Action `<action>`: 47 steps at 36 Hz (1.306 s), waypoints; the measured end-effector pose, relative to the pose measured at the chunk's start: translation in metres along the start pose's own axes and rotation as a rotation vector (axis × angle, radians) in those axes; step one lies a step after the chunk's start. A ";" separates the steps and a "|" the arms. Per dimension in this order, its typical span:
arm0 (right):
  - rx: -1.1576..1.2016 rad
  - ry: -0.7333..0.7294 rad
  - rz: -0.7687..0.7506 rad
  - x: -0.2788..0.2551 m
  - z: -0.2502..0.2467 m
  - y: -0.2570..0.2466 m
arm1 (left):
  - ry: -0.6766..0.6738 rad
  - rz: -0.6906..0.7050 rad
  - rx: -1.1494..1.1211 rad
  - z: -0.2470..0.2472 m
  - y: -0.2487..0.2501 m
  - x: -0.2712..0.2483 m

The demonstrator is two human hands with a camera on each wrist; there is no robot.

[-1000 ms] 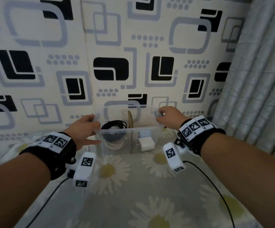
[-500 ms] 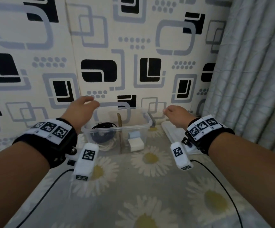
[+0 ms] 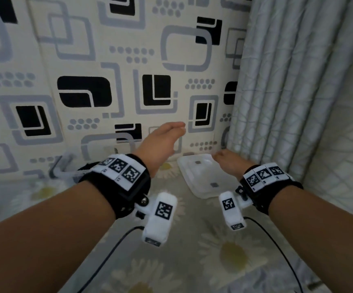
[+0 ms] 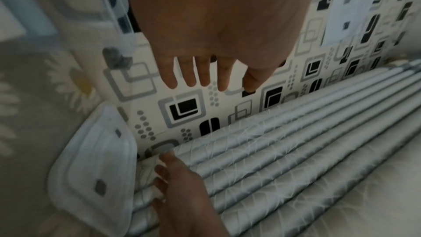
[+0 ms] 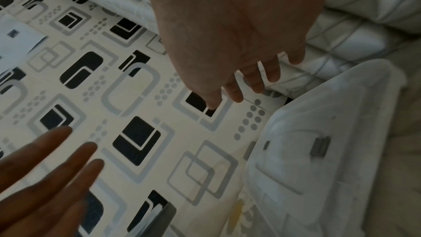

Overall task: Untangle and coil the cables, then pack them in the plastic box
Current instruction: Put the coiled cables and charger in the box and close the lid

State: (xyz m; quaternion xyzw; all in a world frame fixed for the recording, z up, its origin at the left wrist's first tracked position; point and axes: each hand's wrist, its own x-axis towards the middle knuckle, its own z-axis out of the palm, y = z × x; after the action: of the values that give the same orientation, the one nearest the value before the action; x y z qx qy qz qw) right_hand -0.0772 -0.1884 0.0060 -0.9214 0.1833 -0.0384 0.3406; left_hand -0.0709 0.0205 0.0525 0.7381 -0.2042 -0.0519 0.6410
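Observation:
The clear plastic box (image 3: pixel 64 166) stands by the wall at the left, mostly hidden behind my left wrist; the cables inside it are out of sight. Its white translucent lid (image 3: pixel 205 182) lies flat on the daisy-print cloth beside the curtain. My left hand (image 3: pixel 177 128) hovers open between box and lid, its fingers straight (image 4: pixel 206 77) and holding nothing. My right hand (image 3: pixel 218 156) is low over the lid's far corner, fingers loosely spread (image 5: pixel 249 86) and empty. In the left wrist view the lid (image 4: pixel 91 165) lies right beside those fingers; contact is unclear.
A patterned wall (image 3: pixel 129 92) closes off the back and a pleated grey curtain (image 3: pixel 287 92) hangs at the right, against the lid. Black cords (image 3: pixel 108 256) trail from the wrist cameras across the flowered cloth (image 3: pixel 192 261).
Both hands have let go of the box rim and swung right toward the lid. The view turned right too, so the box now sits at the left behind my left wrist.

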 end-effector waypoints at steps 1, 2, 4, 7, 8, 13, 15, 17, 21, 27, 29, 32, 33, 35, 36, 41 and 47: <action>0.012 -0.002 0.022 0.001 -0.001 0.005 | -0.033 -0.021 -0.006 0.009 -0.003 0.002; 0.026 -0.011 0.040 0.001 -0.002 0.010 | -0.063 -0.043 -0.005 0.018 -0.006 0.004; 0.040 -0.036 0.056 0.001 -0.005 0.018 | -0.111 -0.091 0.013 0.034 -0.015 0.008; 0.042 -0.046 0.081 0.000 -0.009 0.028 | -0.147 -0.179 0.029 0.050 -0.030 0.013; 0.044 -0.037 0.086 -0.001 -0.009 0.030 | -0.134 -0.218 0.012 0.052 -0.037 0.015; 0.035 -0.040 0.110 -0.001 -0.009 0.046 | -0.105 -0.340 0.004 0.060 -0.062 0.023; 0.058 -0.047 0.112 -0.004 -0.009 0.049 | -0.072 -0.372 0.004 0.064 -0.069 0.025; 0.058 -0.057 0.118 -0.005 -0.009 0.051 | -0.052 -0.389 0.037 0.066 -0.076 0.026; 0.086 -0.049 0.120 -0.006 -0.009 0.054 | -0.088 -0.440 0.037 0.068 -0.084 0.026; 0.220 -0.022 0.140 -0.001 -0.006 0.057 | -0.107 -0.399 0.164 0.068 -0.088 0.025; 0.277 -0.005 0.153 0.000 -0.005 0.056 | -0.118 -0.386 0.203 0.068 -0.087 0.024; 0.321 0.028 0.191 0.003 -0.005 0.056 | -0.143 -0.371 0.282 0.067 -0.086 0.024; 0.333 0.036 0.205 0.004 -0.005 0.055 | -0.155 -0.365 0.310 0.067 -0.085 0.024; 0.364 0.053 0.212 0.005 -0.006 0.055 | -0.181 -0.355 0.349 0.069 -0.083 0.023; 0.378 0.060 0.208 0.005 -0.006 0.055 | -0.193 -0.353 0.361 0.070 -0.082 0.022; 0.452 0.072 0.161 0.007 -0.005 0.051 | -0.252 -0.331 0.453 0.073 -0.084 0.022; 0.591 0.017 0.138 -0.003 -0.001 0.033 | -0.310 -0.238 0.627 0.072 -0.095 0.018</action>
State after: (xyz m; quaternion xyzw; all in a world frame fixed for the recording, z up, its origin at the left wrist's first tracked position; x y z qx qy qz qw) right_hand -0.0907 -0.2110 -0.0139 -0.7672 0.2291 -0.0746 0.5944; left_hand -0.0565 -0.0437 -0.0483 0.9006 -0.2177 -0.1722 0.3345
